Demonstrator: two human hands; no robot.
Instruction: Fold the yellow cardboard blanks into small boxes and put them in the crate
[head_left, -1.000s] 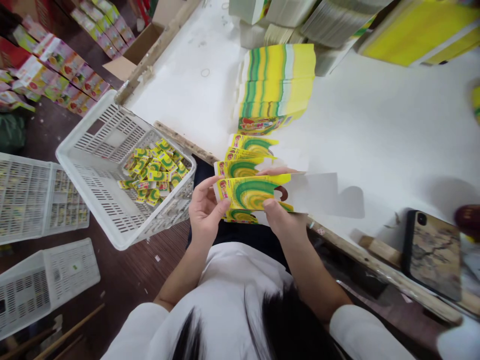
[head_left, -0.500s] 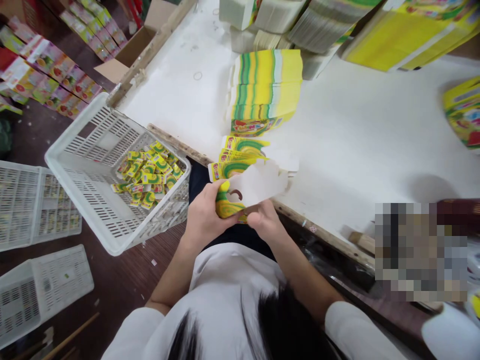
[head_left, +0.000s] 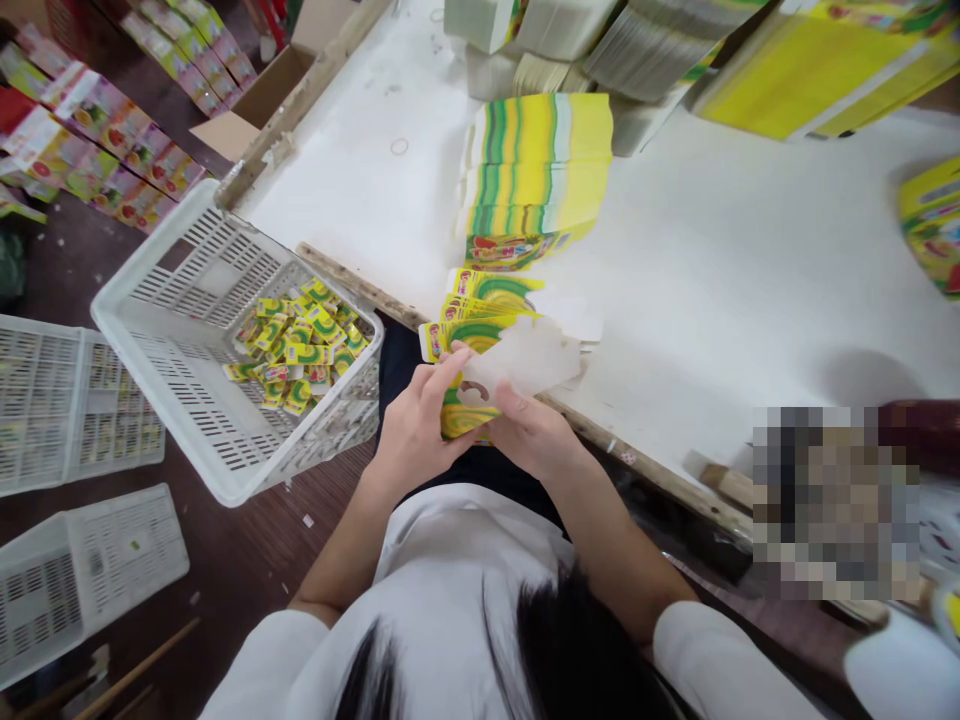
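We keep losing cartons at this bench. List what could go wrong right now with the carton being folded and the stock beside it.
1. The yellow-green printed carton blank is held over the lap, off the white table; a slip from the left hand or right hand may drop it on the floor.
2. The fanned yellow-green flat blanks overhang the table edge and could slide off if nudged.

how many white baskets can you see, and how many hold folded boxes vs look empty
white basket with small folded boxes: 1
white baskets with no boxes seen inside: 2
total baskets: 3
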